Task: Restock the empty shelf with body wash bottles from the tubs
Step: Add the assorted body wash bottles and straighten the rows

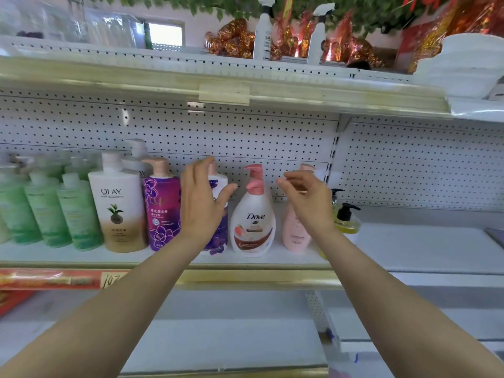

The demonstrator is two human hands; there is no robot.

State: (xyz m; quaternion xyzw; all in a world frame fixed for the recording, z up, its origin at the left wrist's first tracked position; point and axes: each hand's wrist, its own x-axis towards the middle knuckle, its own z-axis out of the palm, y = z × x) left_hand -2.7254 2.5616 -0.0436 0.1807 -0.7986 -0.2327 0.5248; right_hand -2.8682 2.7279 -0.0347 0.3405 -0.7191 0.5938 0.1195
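On the shelf (409, 246), bottles (252, 225) are standing along the left part. Left hand (203, 203) and right hand (306, 200) are hovering there, each grip wide, holding nothing. Right part is waiting for more.

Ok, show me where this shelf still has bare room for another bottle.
Bare shelf lies right of the yellow pump bottle. A narrow gap sits between the Dove bottle and the pink bottle. From the green bottles to the Dove bottle it is packed.
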